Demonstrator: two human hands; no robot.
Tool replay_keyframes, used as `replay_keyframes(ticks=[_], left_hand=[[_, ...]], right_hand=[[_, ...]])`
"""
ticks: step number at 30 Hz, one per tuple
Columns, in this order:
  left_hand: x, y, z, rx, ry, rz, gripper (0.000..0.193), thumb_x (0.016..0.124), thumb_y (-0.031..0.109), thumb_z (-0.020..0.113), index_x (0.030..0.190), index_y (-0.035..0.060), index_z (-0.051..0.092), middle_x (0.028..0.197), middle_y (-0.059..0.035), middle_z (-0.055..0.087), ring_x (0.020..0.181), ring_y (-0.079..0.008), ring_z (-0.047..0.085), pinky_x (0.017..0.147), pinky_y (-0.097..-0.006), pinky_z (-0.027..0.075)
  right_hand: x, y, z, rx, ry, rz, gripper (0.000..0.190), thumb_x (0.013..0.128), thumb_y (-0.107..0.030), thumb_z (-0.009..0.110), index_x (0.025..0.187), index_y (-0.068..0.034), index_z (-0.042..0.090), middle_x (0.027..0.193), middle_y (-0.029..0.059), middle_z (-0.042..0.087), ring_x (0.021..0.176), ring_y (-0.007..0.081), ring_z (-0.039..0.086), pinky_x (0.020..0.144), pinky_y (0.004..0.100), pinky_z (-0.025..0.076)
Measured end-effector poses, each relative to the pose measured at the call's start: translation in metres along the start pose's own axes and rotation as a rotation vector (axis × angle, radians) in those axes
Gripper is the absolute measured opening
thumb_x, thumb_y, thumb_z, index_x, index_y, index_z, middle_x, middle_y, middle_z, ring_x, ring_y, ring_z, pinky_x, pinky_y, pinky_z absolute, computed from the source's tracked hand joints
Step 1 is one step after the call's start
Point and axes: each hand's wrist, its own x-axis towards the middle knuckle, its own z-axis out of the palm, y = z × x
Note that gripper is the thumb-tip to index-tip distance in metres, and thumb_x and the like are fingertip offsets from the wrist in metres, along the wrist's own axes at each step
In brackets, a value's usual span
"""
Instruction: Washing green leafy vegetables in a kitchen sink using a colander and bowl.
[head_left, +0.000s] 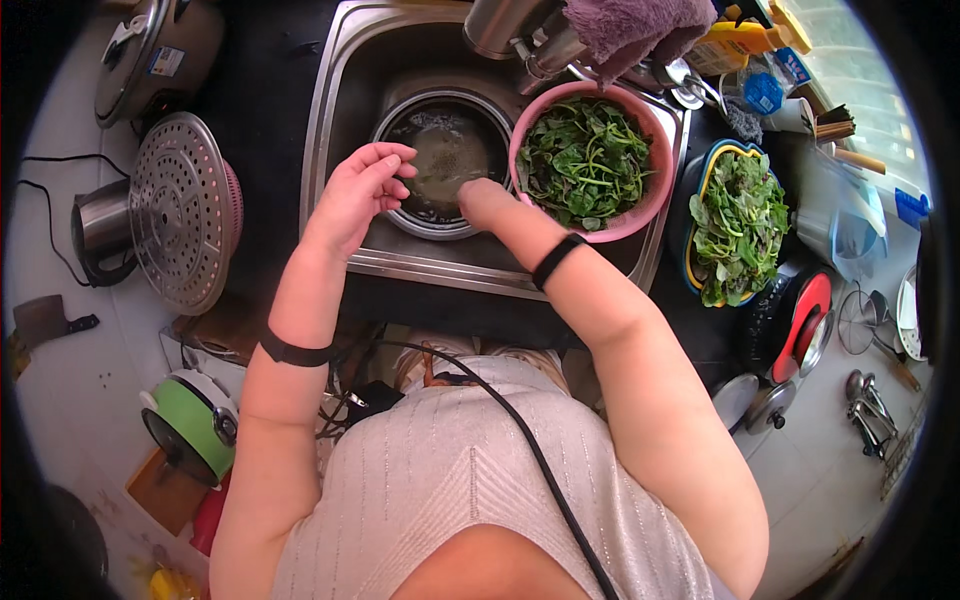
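A round metal pot (450, 142) holding cloudy water stands in the stainless-steel sink (360, 262). Over its left rim is my left hand (369, 180), fingers loosely curled and apart, nothing in it. My right hand (481, 202) reaches down at the pot's right side; its fingertips are hidden and slightly blurred, so what they touch cannot be told. Right against the pot, a pink plastic colander (664, 165) is heaped with wet green leafy vegetables (589, 161) and rests in the right part of the sink.
More leafy greens (739, 225) fill a blue and yellow basket (688, 255) on the right counter. A faucet (547, 64) and a purple towel (637, 30) overhang the sink. Left stand a perforated steamer plate (180, 214), an electric kettle (105, 225) and a cooker (161, 64).
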Motion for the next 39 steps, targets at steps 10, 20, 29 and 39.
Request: replay_keyframes(ticks=[10,20,29,39], left_hand=[[0.005,0.005,-0.028,-0.060,0.028,0.027,0.018,0.090,0.018,0.049,0.103,0.0094,0.058,0.086,0.0014,0.060,0.069,-0.0047,0.054,0.064,-0.0199,0.043],[0.007,0.006,-0.040,-0.097,0.011,0.015,0.018,0.090,0.015,0.049,0.104,0.0064,0.057,0.088,-0.0009,0.061,0.070,-0.0056,0.055,0.064,-0.0205,0.044],[0.006,-0.008,-0.062,-0.154,0.014,-0.040,0.018,0.089,0.018,0.051,0.101,0.0086,0.060,0.086,0.0006,0.061,0.069,-0.0039,0.054,0.064,-0.0191,0.042],[0.008,-0.002,-0.081,-0.168,0.005,-0.026,0.019,0.090,0.017,0.050,0.104,0.0056,0.057,0.087,-0.0011,0.061,0.070,-0.0060,0.055,0.064,-0.0201,0.044]], right_hand=[[-0.114,0.052,-0.094,-0.172,0.775,0.113,0.038,0.066,0.000,0.054,0.101,-0.013,0.065,0.115,0.0140,0.054,0.105,0.0354,0.050,0.085,0.0460,0.042],[0.075,0.020,-0.013,0.410,0.622,0.278,0.045,0.084,-0.027,0.052,0.121,-0.002,0.045,0.117,0.0247,0.049,0.106,0.0398,0.049,0.090,0.0444,0.041],[0.133,0.022,0.039,0.258,0.209,0.315,0.045,0.091,-0.036,0.035,0.118,-0.003,0.050,0.114,0.0213,0.054,0.103,0.0361,0.053,0.089,0.0430,0.042],[0.145,-0.034,0.055,0.239,0.113,-0.028,0.042,0.093,-0.027,0.025,0.117,-0.002,0.048,0.101,0.0261,0.058,0.091,0.0363,0.058,0.079,0.0450,0.047]])
